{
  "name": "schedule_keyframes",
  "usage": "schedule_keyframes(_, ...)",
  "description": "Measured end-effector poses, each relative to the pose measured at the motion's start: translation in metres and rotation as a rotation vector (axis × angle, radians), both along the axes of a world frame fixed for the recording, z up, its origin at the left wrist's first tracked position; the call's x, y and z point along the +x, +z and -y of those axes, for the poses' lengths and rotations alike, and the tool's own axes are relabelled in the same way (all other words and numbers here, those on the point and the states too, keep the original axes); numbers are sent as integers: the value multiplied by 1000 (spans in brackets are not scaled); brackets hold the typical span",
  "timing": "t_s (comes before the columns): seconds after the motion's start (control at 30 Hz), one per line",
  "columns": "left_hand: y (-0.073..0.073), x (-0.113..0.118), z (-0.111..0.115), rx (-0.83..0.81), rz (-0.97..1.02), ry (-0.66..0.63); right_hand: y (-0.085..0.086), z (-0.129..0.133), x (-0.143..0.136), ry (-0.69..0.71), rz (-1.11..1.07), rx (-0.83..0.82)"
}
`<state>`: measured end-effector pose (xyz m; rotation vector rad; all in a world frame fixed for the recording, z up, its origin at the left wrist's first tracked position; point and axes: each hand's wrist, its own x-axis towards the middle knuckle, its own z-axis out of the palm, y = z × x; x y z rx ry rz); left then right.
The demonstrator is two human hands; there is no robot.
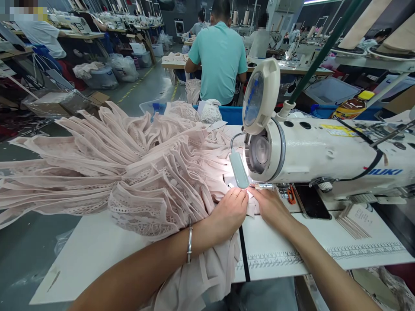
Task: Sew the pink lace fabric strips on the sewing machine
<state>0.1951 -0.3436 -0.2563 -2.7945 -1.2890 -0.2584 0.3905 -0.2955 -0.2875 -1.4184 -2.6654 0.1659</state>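
A white sewing machine lies across the right of the table, its round end cover swung open. Below its lit end, my left hand has its fingers pressed together on pale pink fabric. My right hand touches the same fabric from the right, fingertips close to the left ones; its grip is partly hidden. A small grey-green lamp hangs just above the fingertips and hides the needle area. A large heap of pink lace-edged garments spreads over the table's left side, and some fabric hangs under my left forearm.
On the white table a phone, orange snips and a stack of tags lie right of my hands. A drink bottle stands behind the machine. Ahead, a person in a teal shirt sits facing away.
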Motion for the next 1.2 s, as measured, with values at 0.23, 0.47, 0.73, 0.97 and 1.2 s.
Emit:
schedule_keyframes(0.23,-2,-2,0,106,-50,8,10,1,-5,-66,87,-41)
schedule_keyframes(0.47,5,-15,-12,105,-139,29,1,5,5,39,-183,205)
schedule_keyframes(0.73,5,-25,-19,103,-74,-49,0,7,8,166,-345,244)
schedule_keyframes(0.97,-3,-28,-21,137,15,-53,3,10,7,85,-409,219)
schedule_keyframes(1.2,-10,-32,-28,29,150,-194,12,14,4,99,-513,216)
